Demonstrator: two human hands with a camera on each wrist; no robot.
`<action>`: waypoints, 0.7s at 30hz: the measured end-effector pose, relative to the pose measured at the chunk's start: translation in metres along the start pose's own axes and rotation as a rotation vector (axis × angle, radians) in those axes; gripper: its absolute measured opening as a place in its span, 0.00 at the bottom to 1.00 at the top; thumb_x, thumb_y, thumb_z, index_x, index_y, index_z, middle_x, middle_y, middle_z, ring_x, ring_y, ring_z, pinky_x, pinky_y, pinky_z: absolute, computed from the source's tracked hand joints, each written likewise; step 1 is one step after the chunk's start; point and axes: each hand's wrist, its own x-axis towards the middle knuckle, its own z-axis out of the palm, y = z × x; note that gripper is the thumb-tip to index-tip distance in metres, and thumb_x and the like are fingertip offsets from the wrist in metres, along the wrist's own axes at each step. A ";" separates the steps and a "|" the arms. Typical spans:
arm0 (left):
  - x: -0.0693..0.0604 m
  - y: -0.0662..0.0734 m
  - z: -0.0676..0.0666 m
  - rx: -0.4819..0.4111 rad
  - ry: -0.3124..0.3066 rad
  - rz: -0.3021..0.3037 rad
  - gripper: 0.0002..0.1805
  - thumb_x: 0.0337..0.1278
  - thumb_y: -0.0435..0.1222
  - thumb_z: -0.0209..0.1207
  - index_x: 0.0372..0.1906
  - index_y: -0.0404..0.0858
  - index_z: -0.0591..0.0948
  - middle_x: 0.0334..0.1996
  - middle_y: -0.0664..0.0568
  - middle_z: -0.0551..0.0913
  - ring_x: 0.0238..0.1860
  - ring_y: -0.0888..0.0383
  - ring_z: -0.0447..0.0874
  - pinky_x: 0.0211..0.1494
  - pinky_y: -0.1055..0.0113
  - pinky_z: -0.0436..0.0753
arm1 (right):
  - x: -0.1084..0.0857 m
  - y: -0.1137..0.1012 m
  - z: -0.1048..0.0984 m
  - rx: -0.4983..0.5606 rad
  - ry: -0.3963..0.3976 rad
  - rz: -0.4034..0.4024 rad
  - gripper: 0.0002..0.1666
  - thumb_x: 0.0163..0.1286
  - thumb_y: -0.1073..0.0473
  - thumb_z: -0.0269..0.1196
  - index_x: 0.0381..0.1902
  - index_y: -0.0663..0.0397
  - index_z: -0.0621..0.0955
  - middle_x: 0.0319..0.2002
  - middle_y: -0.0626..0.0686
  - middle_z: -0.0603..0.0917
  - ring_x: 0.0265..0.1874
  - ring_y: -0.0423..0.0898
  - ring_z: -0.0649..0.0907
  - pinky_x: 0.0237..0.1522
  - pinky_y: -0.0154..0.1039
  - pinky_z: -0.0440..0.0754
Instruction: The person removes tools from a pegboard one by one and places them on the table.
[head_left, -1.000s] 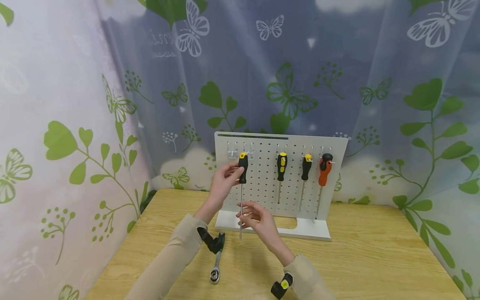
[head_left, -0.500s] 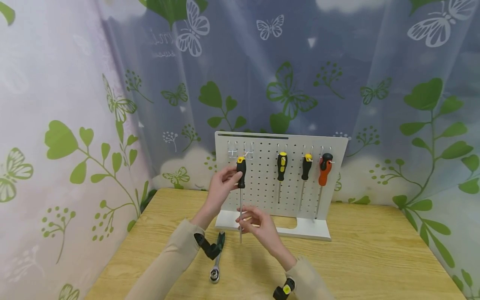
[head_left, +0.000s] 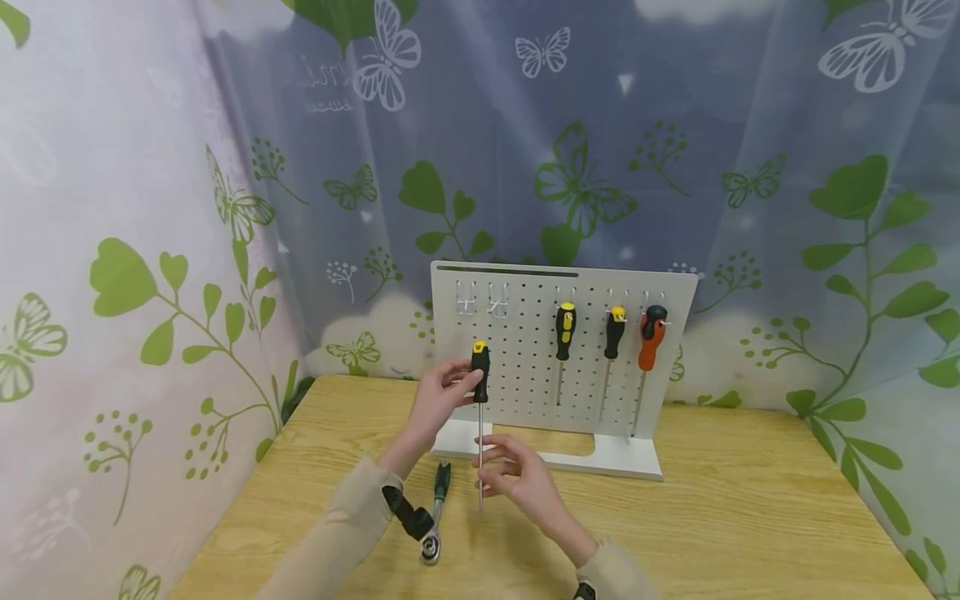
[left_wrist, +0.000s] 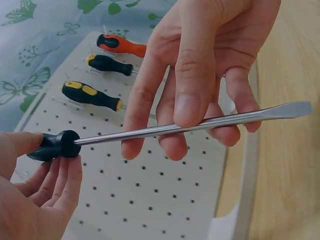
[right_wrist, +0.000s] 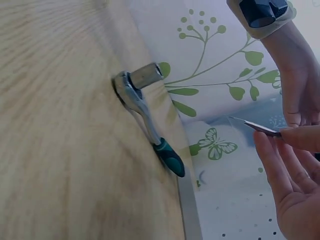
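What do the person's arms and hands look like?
The left sleeve and right sleeve are plain beige. The left one carries a black strapped device; a black piece shows on the right one, cut off by the frame. The left hand and right hand wear no gloves.

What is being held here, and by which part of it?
A screwdriver: the left grip holds its dark handle; the right grip pinches its metal shaft.

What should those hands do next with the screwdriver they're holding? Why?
Maybe lower the screwdriver onto the table beside the ratchet: the left hand holds its handle and the right hand its shaft, clear of the hooks.
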 end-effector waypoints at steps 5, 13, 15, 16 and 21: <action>-0.007 -0.015 0.000 0.005 -0.015 -0.042 0.21 0.70 0.37 0.62 0.59 0.28 0.78 0.52 0.35 0.83 0.49 0.45 0.86 0.54 0.54 0.88 | -0.010 0.010 0.004 0.023 0.006 0.045 0.26 0.69 0.71 0.65 0.64 0.66 0.75 0.46 0.67 0.83 0.37 0.52 0.88 0.38 0.49 0.91; -0.016 -0.042 0.000 0.008 -0.017 -0.072 0.18 0.69 0.33 0.62 0.57 0.25 0.78 0.48 0.34 0.84 0.44 0.49 0.87 0.49 0.55 0.90 | -0.024 0.028 0.010 0.051 -0.003 0.076 0.28 0.67 0.72 0.66 0.64 0.72 0.73 0.43 0.65 0.82 0.34 0.47 0.87 0.35 0.49 0.91; -0.019 -0.048 0.000 0.018 -0.017 -0.080 0.19 0.69 0.33 0.62 0.57 0.24 0.77 0.48 0.32 0.84 0.43 0.48 0.87 0.49 0.54 0.90 | -0.028 0.031 0.011 0.052 -0.009 0.081 0.29 0.66 0.73 0.66 0.64 0.73 0.72 0.43 0.66 0.82 0.35 0.53 0.88 0.34 0.48 0.91; -0.021 -0.050 0.000 0.016 -0.019 -0.089 0.19 0.70 0.33 0.61 0.57 0.24 0.77 0.49 0.32 0.84 0.43 0.47 0.87 0.49 0.53 0.90 | -0.030 0.032 0.012 0.058 -0.012 0.084 0.30 0.66 0.73 0.65 0.65 0.72 0.72 0.43 0.66 0.82 0.36 0.56 0.88 0.34 0.48 0.91; -0.029 -0.062 0.000 0.021 -0.028 -0.115 0.18 0.70 0.31 0.60 0.57 0.21 0.75 0.47 0.29 0.83 0.41 0.45 0.87 0.50 0.48 0.89 | -0.038 0.039 0.014 0.079 -0.023 0.110 0.30 0.66 0.74 0.65 0.65 0.72 0.71 0.42 0.63 0.82 0.38 0.58 0.88 0.33 0.49 0.91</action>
